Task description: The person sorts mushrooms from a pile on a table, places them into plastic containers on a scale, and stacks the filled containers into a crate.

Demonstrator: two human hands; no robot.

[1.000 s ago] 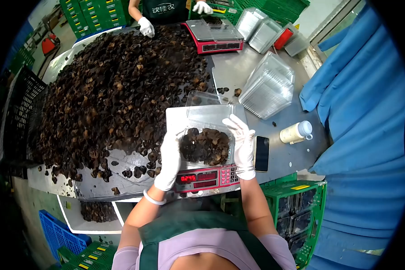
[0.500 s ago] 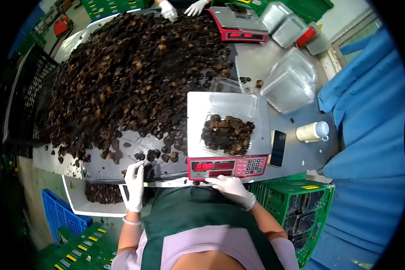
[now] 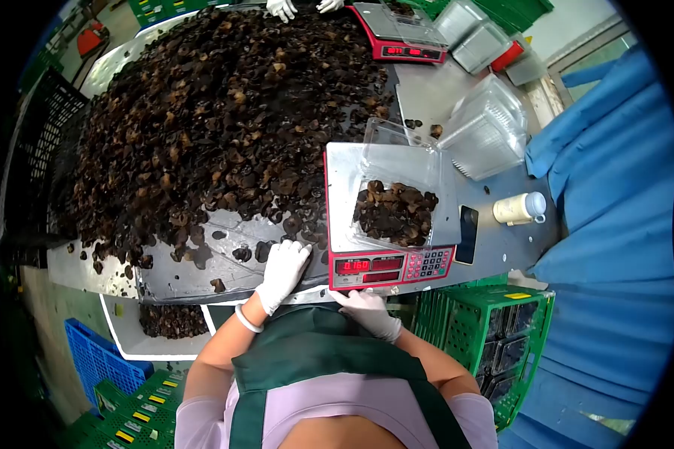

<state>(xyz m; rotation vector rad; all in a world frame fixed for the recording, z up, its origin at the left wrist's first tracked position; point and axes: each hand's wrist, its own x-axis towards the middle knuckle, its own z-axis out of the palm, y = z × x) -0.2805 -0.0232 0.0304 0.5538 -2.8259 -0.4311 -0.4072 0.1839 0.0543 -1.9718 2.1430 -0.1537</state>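
An open clear plastic box (image 3: 397,179) with dark mushroom-like pieces (image 3: 395,213) in it rests on the metal plate of a red scale (image 3: 391,267), whose display seems to read 0.160. My gloved left hand (image 3: 283,273) lies at the table's front edge, left of the scale, near loose pieces; its fingers are close together, and whether anything is under them is hidden. Just below the scale's front edge is my gloved right hand (image 3: 368,313), its fingers partly extended, with nothing seen in it. A large heap of the dark pieces (image 3: 202,120) covers the table's left and middle.
Stacked clear boxes (image 3: 487,131), a phone (image 3: 466,235) and a bottle (image 3: 519,209) stand at the right. Across the table are a co-worker's gloved hands (image 3: 281,9) and a second red scale (image 3: 403,51). A green crate (image 3: 464,329) is below right.
Both my hands have come off the box to the table's front; my left hand then moved right and forward. The scale reading fell from 0.245 to about 0.160.
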